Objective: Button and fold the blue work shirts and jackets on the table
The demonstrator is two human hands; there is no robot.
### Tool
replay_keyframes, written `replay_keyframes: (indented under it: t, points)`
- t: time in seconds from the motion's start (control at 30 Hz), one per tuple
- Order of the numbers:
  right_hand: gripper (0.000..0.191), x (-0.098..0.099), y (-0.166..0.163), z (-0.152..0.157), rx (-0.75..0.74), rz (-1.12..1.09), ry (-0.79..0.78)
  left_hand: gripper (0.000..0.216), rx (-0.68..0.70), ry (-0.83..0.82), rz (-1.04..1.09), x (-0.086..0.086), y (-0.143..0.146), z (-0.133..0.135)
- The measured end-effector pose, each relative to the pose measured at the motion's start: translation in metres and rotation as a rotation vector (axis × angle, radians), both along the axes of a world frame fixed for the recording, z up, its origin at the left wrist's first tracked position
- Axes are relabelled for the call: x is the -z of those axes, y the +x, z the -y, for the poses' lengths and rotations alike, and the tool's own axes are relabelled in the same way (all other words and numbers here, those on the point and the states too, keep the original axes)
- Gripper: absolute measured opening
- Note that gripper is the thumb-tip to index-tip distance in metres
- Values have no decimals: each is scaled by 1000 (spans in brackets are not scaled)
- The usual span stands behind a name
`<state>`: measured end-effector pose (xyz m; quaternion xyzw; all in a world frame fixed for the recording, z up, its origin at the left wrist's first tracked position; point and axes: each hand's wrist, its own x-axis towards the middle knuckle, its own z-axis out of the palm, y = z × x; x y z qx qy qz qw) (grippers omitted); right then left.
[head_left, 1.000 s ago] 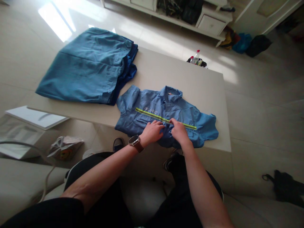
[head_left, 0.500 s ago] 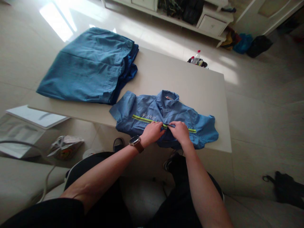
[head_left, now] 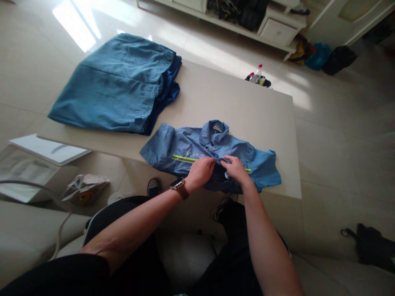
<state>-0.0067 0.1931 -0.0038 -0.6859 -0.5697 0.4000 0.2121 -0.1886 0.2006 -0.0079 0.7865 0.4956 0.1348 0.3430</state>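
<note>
A blue work shirt [head_left: 185, 148] with a yellow-green reflective stripe lies front-up at the near edge of a beige table [head_left: 240, 107]. Its collar points away from me. My left hand [head_left: 200, 172], with a watch on the wrist, pinches the shirt's front placket at the stripe. My right hand [head_left: 237, 169] pinches the same placket just to the right, fingers closed on the cloth. The two hands almost touch over the shirt's middle. The shirt's lower part hangs over the table edge, hidden behind my hands.
A stack of folded blue garments [head_left: 117, 86] covers the table's far left corner. A white box [head_left: 33, 164] and a crumpled bag [head_left: 84, 187] sit on the floor at left. Bottles [head_left: 256, 76] stand beyond the table. A dark bag [head_left: 370, 246] lies at right.
The shirt has slid toward me and slightly left, with more of it off the near edge. Both hands moved up the placket to the stripe and pinch it closer together.
</note>
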Motion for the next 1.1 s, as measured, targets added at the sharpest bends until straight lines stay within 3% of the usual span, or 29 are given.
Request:
replay_keyframes:
  t: [0.2, 0.33, 0.47, 0.53, 0.6, 0.73, 0.93, 1.0, 1.1]
  points:
    - [23, 4, -5, 3, 53, 286, 80, 31, -5, -21, 93, 1, 0, -3]
    - [23, 1, -7, 5, 95, 484, 117, 33, 77, 22, 91, 0, -2, -1]
    - [36, -2, 2, 3, 63, 481, 61, 22, 147, -91, 57, -4, -11, -12]
    - [43, 2, 12, 4, 50, 465, 56, 21, 97, -107, 17, -8, -21, -23]
    - [38, 8, 24, 7, 63, 493, 60, 23, -12, -20, -105, -11, -36, -36]
    - [43, 18, 47, 20, 60, 580, -8, 45, -201, 20, -393, -11, -71, -58]
    - [48, 10, 49, 14, 178, 732, 55, 56, -167, 7, -420, -3, -88, -67]
    - [52, 7, 40, 1, 143, 725, 110, 57, -134, -14, -459, -3, -83, -64]
    - [64, 9, 26, -23, -42, 590, 164, 61, -121, -17, -533, -5, -74, -58]
